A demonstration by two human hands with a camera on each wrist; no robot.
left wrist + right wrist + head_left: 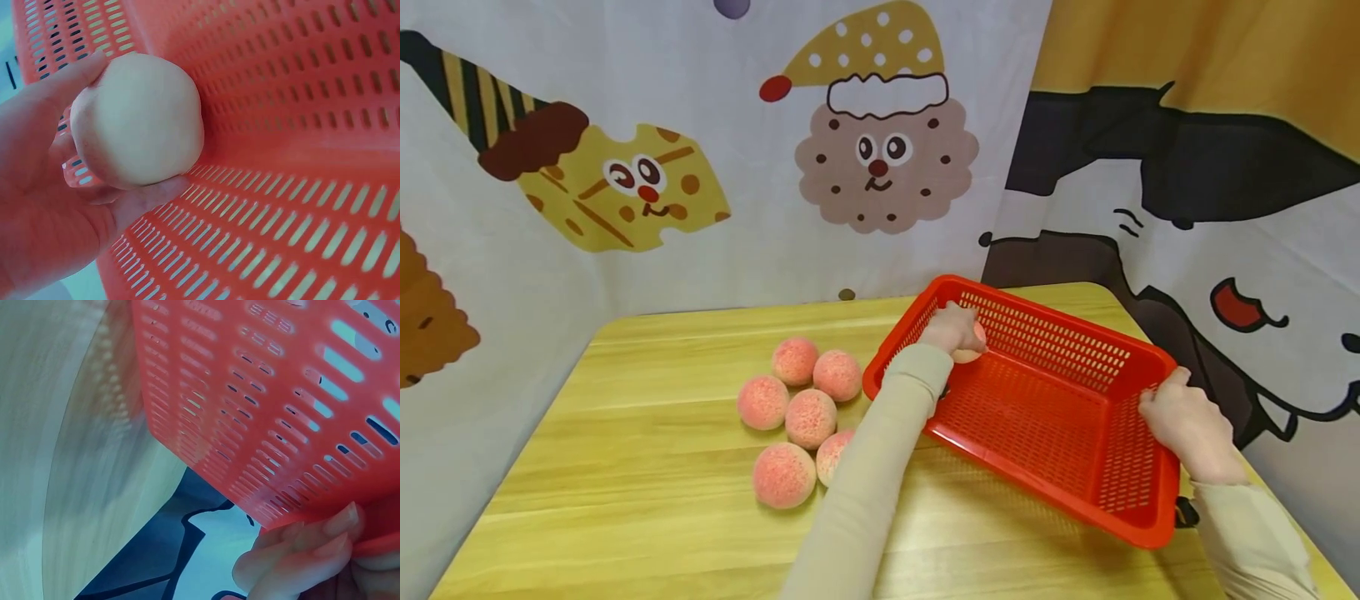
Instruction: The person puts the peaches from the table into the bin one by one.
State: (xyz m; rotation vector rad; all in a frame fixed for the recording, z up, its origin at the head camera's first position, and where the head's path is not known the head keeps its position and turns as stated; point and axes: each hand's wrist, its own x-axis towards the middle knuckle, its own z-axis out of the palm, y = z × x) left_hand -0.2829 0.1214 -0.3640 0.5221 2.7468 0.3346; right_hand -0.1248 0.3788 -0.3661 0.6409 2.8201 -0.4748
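A red plastic basket (pixel 1037 417) with slotted walls is held at an angle, its right end raised off the table. My left hand (pixel 953 327) reaches inside its far left corner and holds a peach (pixel 140 119), with thumb and fingers around the fruit. The peach's pale side faces the left wrist camera, close to the basket wall. At the opposite end, my right hand (pixel 1191 425) grips the basket's rim; curled fingertips (pixel 334 547) show at the rim in the right wrist view. Several pink peaches (pixel 811 418) lie together left of the basket, one partly hidden by my left sleeve.
The wooden table (pixel 625 433) extends left and in front of the peaches. Behind it hangs a pale curtain (pixel 737 275) with cartoon food prints, and more printed cloth (pixel 1300 333) hangs along the right side. A small black object (pixel 1186 512) shows beside the basket's near right corner.
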